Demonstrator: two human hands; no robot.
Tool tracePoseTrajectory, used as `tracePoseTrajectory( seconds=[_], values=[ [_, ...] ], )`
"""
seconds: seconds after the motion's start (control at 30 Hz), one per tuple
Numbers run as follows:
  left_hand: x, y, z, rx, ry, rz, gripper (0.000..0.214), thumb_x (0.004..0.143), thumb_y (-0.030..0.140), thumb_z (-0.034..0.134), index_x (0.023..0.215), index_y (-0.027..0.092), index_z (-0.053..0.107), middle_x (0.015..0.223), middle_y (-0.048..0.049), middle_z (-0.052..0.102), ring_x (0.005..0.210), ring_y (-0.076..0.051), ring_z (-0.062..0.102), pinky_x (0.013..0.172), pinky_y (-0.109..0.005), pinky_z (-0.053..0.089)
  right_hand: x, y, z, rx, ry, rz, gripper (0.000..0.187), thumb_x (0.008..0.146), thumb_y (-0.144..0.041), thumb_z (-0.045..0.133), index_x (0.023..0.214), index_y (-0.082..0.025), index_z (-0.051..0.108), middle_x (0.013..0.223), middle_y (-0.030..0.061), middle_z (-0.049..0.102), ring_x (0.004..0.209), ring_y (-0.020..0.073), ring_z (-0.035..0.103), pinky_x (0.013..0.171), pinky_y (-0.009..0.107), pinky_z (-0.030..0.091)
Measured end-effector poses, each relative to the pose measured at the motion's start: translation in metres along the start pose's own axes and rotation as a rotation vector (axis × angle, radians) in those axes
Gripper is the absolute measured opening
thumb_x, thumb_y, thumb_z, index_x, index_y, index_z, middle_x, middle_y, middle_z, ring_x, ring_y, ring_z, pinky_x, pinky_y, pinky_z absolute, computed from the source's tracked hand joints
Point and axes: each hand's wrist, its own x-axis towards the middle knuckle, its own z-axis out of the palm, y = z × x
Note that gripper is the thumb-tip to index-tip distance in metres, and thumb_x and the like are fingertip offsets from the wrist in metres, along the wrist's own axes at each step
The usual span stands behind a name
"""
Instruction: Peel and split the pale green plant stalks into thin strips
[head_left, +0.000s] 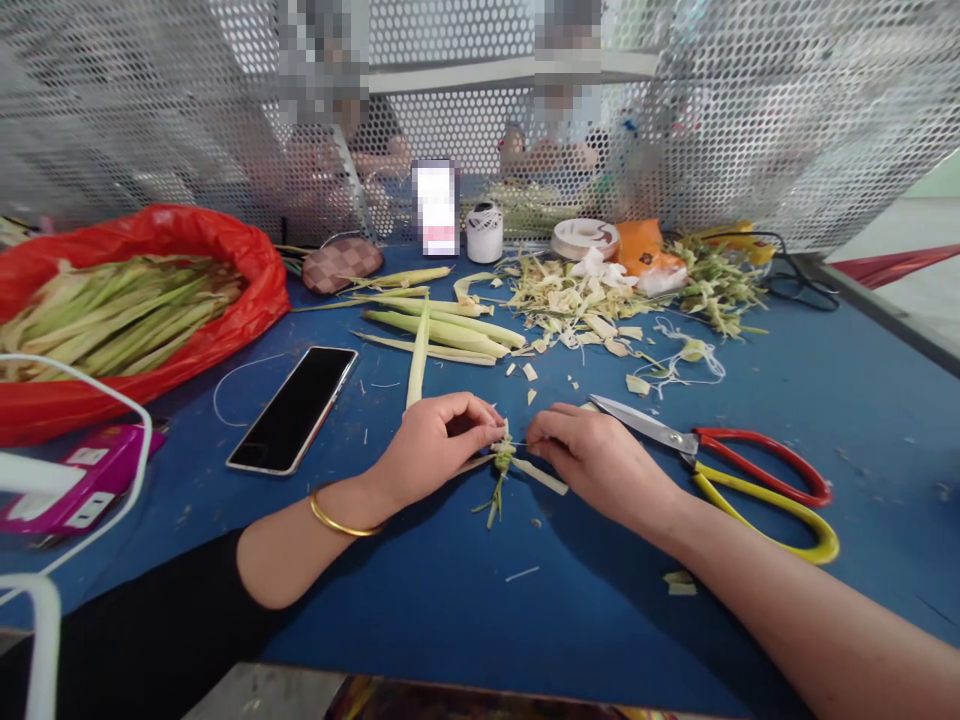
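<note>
l hand point(439, 445) pinches knotty grn bundle point(502, 457)

A dark-screened phone point(294, 412) lies slantwise on the blue table point(420, 610); farther back rests a checkered pouch point(343, 264), near the perforated metal screen point(465, 120); a second phone point(435, 208), lit, stands upright before it; an orange packet point(639, 247) lies to the right; a white cable point(149, 440) loops over a purple object point(116, 465) at left.

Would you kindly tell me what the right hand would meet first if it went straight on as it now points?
The right hand would probably meet the small plant bundle first, with the left hand close beyond; depth is unclear.
</note>
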Motion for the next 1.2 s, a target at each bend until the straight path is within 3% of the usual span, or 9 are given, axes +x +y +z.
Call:
tracePoseTrajectory(
  seconds=[0.07,0.17,0.27,0.5,0.6,0.9,1.2],
  values=[
    [0.0005,0.0007,0.0007,-0.221,-0.101,-0.051,0.016,0.081,0.024,0.064,0.069,0.017,0.057,0.089,-0.005,0.072,0.053,-0.008,0.057,0.05,-0.022,0.047,0.0005,0.0002,0.0006,0.01,0.007,0.005,0.02,0.085,-0.005,0.049,0.078,-0.019,0.061,0.076,0.0012,0.06,0.069,0.0143,0.055,0.062,0.025,0.037],
    [0.0001,0.0015,0.002,-0.384,-0.227,-0.133,0.016,0.084,0.026,0.062,0.073,0.017,0.054,0.081,-0.0044,0.071,0.045,-0.005,0.051,0.041,-0.019,0.04,0.0005,0.0007,0.0014,0.017,0.021,0.012,0.019,0.084,-0.006,0.05,0.075,-0.019,0.059,0.074,0.0009,0.058,0.068,0.014,0.053,0.061,0.025,0.035],
    [-0.0005,0.0029,0.0028,-0.403,-0.231,-0.19,0.016,0.084,0.027,0.062,0.075,0.017,0.055,0.069,-0.002,0.068,0.045,-0.006,0.052,0.039,-0.017,0.037,0.0007,0.0012,0.0017,0.091,0.043,0.031,0.016,0.084,-0.01,0.053,0.071,-0.019,0.057,0.073,0.0004,0.057,0.067,0.014,0.052,0.061,0.026,0.036],
    [0.002,0.0044,0.0009,-0.365,-0.217,-0.235,0.017,0.088,0.031,0.056,0.077,0.017,0.055,0.063,0.0008,0.063,0.048,-0.007,0.052,0.039,-0.016,0.036,0.0042,-0.0038,0.0023,0.863,0.033,0.13,0.014,0.087,-0.027,0.054,0.076,-0.019,0.055,0.082,0.0015,0.062,0.068,0.0125,0.06,0.067,0.027,0.048],
    [0.0028,0.0044,0.0007,-0.343,-0.217,-0.256,0.017,0.087,0.03,0.056,0.076,0.017,0.054,0.058,0.0018,0.059,0.05,-0.007,0.053,0.043,-0.016,0.039,0.0046,-0.0038,0.0054,0.974,-0.068,0.088,0.014,0.09,-0.026,0.051,0.079,-0.018,0.053,0.081,0.0024,0.064,0.068,0.0125,0.061,0.068,0.028,0.049],
    [0.0019,0.0067,0.0041,-0.308,-0.2,-0.308,0.017,0.085,0.029,0.057,0.074,0.016,0.053,0.065,0.0008,0.06,0.051,-0.006,0.051,0.044,-0.015,0.039,0.0001,-0.0006,0.0058,0.438,-0.067,-0.006,0.018,0.094,-0.015,0.04,0.078,-0.021,0.046,0.07,-0.003,0.053,0.064,0.0116,0.051,0.06,0.024,0.04],
    [0.0015,0.0039,0.0053,-0.225,-0.199,-0.27,0.017,0.085,0.028,0.055,0.072,0.017,0.053,0.063,0.0019,0.059,0.05,-0.006,0.051,0.044,-0.016,0.04,-0.0005,-0.0036,0.0029,0.277,-0.063,-0.038,0.019,0.088,-0.006,0.041,0.078,-0.022,0.043,0.066,-0.0056,0.048,0.058,0.0102,0.041,0.055,0.021,0.033]
  ],
)
